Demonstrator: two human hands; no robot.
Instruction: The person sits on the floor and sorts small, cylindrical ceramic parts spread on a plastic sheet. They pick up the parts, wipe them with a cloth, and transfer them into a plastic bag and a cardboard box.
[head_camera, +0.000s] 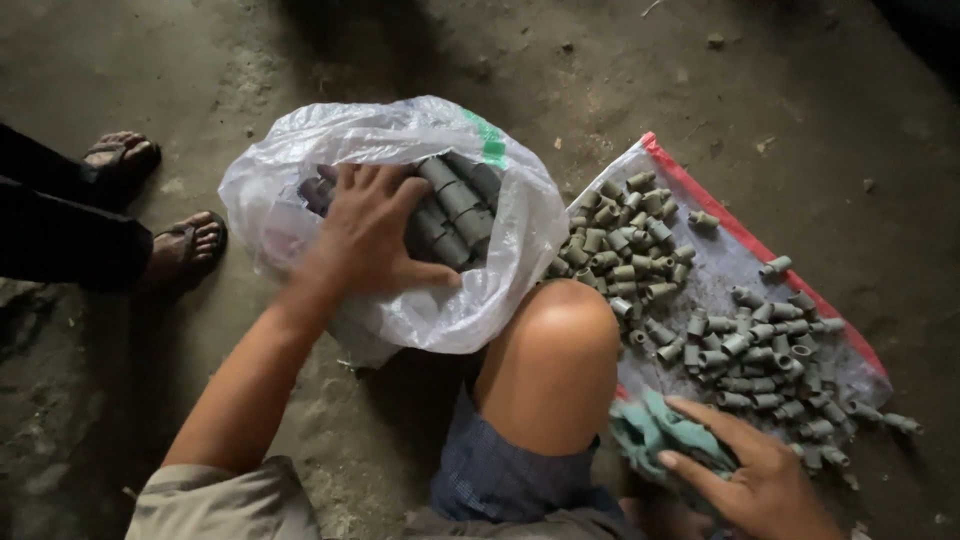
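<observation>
My left hand (370, 235) reaches into a clear plastic bag (400, 130) on the floor, palm down on grey cylindrical fittings (455, 205) stacked inside. Its fingers are spread and it grips nothing that I can see. My right hand (745, 475) rests low at the right, fingers closed on a teal cloth (650, 430). My bent right knee (555, 350) sits between the two hands. Several small grey pipe fittings (720, 320) lie scattered on a woven sheet with a red edge (735, 235) to the right of the knee.
Another person's two feet in sandals (150, 200) stand at the left edge on the dirty concrete floor (620, 70). A dark trouser leg (60, 240) reaches in from the left.
</observation>
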